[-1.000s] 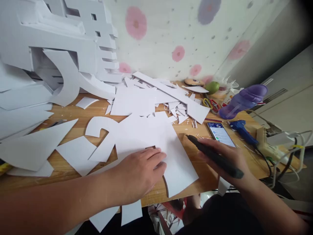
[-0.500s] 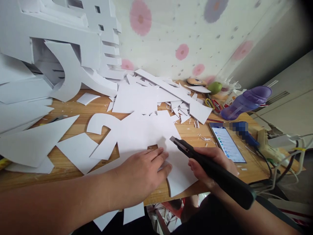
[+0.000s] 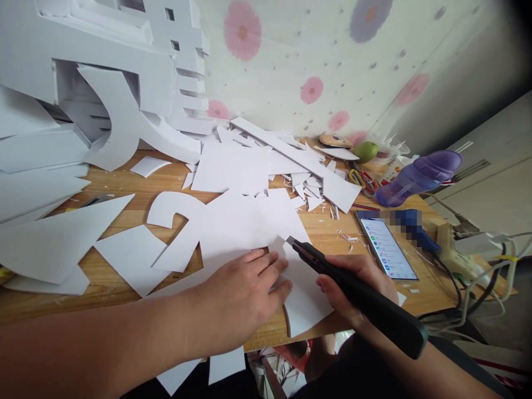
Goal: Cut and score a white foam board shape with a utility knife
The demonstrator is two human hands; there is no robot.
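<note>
**Ok, knife tip at the sheet, L hand pinning it down**

L hand [image 3: 243,296] flat on the white sheet [image 3: 249,227], fingers spread narrow, holding nothing, just pressing. R hand [image 3: 353,285] wrapped around the black knife [image 3: 353,293], tip pointing to 10 o'clock and sitting at the sheet right next to the L fingertips [image 3: 274,263]. Sheet lies mid-table [image 3: 124,183], near edge hanging over the front. Scrap offcuts [image 3: 299,183] at 12 o'clock, phone [image 3: 386,246] at 3 o'clock of the knife, purple bottle [image 3: 419,177] beyond it.

My take for a clean cut:
- blade v. close to L fingers, so shift them off the cut line, press beside it not ahead of it
- low blade angle, light passes, pull toward 4 o'clock
- keep the overhanging part supported or it flexes and tears
- can't tell how far the blade is extended, so check first
</note>
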